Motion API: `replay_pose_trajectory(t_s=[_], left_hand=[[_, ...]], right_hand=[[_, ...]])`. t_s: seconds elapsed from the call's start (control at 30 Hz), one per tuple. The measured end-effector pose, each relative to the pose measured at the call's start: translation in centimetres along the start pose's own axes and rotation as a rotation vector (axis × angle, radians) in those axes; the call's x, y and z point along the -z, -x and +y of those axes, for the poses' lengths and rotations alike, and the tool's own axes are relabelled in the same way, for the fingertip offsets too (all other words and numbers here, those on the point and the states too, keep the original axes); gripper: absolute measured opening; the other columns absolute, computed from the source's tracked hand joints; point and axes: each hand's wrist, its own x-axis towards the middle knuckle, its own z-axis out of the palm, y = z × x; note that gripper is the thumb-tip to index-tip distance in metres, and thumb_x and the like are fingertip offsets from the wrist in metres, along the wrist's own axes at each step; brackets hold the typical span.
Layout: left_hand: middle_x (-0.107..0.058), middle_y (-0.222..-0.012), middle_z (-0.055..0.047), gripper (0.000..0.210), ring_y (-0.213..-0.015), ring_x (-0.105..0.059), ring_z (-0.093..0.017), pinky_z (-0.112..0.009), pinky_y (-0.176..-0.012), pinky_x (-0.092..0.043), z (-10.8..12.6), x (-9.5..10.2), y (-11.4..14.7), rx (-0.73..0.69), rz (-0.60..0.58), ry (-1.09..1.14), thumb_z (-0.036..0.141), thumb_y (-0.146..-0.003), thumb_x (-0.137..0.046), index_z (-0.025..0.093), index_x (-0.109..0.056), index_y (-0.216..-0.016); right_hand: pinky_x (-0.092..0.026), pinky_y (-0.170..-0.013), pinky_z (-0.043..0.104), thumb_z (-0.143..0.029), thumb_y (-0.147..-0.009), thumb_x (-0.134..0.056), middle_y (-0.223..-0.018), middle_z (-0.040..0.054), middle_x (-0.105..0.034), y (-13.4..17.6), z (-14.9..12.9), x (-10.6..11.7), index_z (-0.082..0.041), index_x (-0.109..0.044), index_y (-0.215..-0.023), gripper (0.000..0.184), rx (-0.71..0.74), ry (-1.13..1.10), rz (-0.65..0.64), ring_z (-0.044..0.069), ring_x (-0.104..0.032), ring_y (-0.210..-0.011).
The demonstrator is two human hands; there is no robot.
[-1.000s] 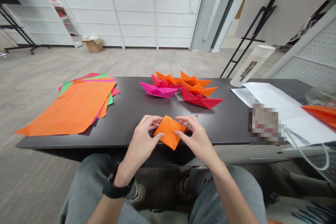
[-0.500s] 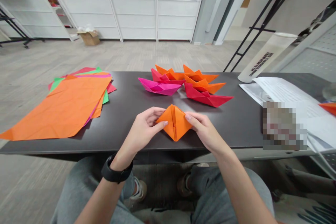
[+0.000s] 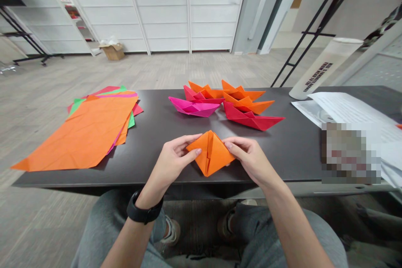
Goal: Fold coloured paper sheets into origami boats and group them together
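Observation:
An orange folded paper diamond [image 3: 213, 155], with a seam down its middle, is held between my two hands just above the near part of the dark table. My left hand [image 3: 176, 157] pinches its left corner, thumb on the front face. On the right side my right hand [image 3: 246, 157] grips the other corner, its thumb near the upper right edge and some fingers hidden behind the paper. Beyond it stand folded paper boats: a magenta one [image 3: 194, 108], a red one [image 3: 253, 117], a pink one [image 3: 201, 95] and several orange ones [image 3: 248, 104].
Loose coloured paper sheets [image 3: 91, 130] lie stacked on the left, one corner near the table's front edge. White printed papers [image 3: 351, 111], a blurred-out item [image 3: 350, 153] and a pale cylinder with lettering [image 3: 326, 69] are on the right of the table [image 3: 150, 134].
The orange diamond has turned slightly in my hands, its lower point swinging left. My right fingers have shifted along its edge. The whole view has moved a little.

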Motion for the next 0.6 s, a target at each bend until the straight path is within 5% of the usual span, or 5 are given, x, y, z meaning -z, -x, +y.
replay_pose_trajectory(t_s=[0.37, 0.6], left_hand=[[-0.077, -0.112, -0.008, 0.027, -0.108, -0.069, -0.024, -0.032, -0.096, -0.051, 0.30, 0.00, 0.08, 0.004, -0.002, -0.014, 0.035, -0.087, -0.071, 0.018, -0.079, -0.107], [-0.078, -0.097, -0.006, 0.020, -0.093, -0.067, -0.021, -0.028, -0.086, -0.049, 0.30, 0.26, -0.10, 0.025, -0.005, -0.017, 0.032, -0.086, -0.069, 0.018, -0.079, -0.095]], right_hand=[[-0.048, -0.043, 0.022, -0.036, -0.076, -0.076, -0.067, 0.0002, -0.065, -0.10, -0.16, -0.57, -0.016, -0.073, -0.081, 0.021, -0.013, 0.071, 0.109, 0.011, -0.056, -0.048], [-0.048, -0.048, 0.022, -0.029, -0.072, -0.072, -0.066, 0.0004, -0.065, -0.09, -0.63, -0.66, -0.015, -0.072, -0.076, 0.014, 0.022, 0.135, 0.158, 0.011, -0.056, -0.054]])
